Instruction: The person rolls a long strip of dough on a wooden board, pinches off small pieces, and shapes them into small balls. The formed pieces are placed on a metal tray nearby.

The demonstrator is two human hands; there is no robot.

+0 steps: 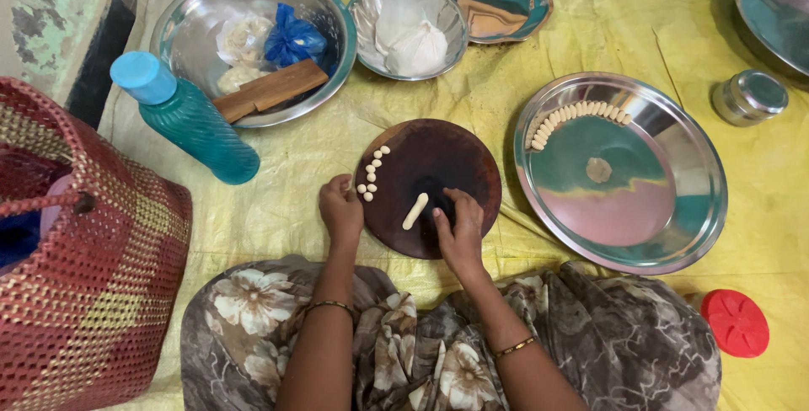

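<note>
Yellow floor sheet: dough work on a round wooden board [438, 158].

The dough roll [415, 210] lies on the board just left of the right hand [459, 230] fingertips, apart from them; those fingers are curled together, pinching nothing visible. The left hand [340, 207] is loosely closed at the board's edge, just below the small dough pieces [371, 173]. Risk: a careless sweep could scatter the pieces. Steel plate [666, 209] lies right of the fingers.
</note>
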